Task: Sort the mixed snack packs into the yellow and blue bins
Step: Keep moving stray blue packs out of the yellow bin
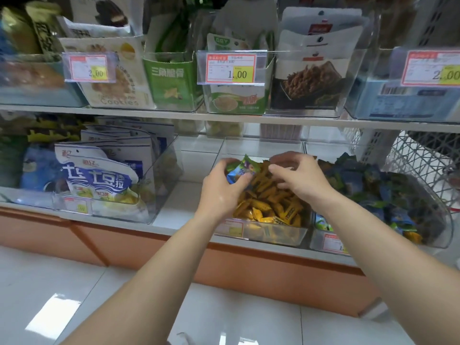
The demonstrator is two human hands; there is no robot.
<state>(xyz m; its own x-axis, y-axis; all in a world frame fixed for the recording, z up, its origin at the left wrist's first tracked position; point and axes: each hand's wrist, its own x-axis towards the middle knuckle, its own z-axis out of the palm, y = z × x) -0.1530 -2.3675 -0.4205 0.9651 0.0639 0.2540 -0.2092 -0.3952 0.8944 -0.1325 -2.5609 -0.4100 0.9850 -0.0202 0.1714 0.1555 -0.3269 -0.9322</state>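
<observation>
Head view, single frame.

Landmark: yellow bin (273, 236), a clear tub on the lowest shelf, heaped with yellow packs (268, 207). All positions below are given from it.

- Left hand (219, 190): over the bin's left rear corner, forearm reaching in from the lower left. Fingers and thumb are curled round a small bunch of blue-and-green packs (239, 170), with the thumb pressed on the blue face. The bunch sits above the yellow heap, at its left rear.
- Right hand (298, 178): over the bin's right rear, palm down. Fingers are bent and the fingertips point left toward the bunch, close above the yellow heap. Thumb and forefinger are near each other. Cannot tell whether anything is pinched between them.
- Blue bin (445, 227): a clear tub touching the yellow bin's right side, on the same shelf. It is filled with blue and green packs (368, 185). One stray yellow pack (413, 236) lies at its front right.
- Left of the yellow bin, across a bare stretch of shelf: a clear tub of white-and-blue bags (99, 180).
- Above the bin, on the next shelf up: a price label (231, 68) reading 1.00.
- Far right, behind the blue bin: a wire basket (423, 158).
- Below the bin: an orange plinth (149, 247), then white floor tiles (74, 295).
</observation>
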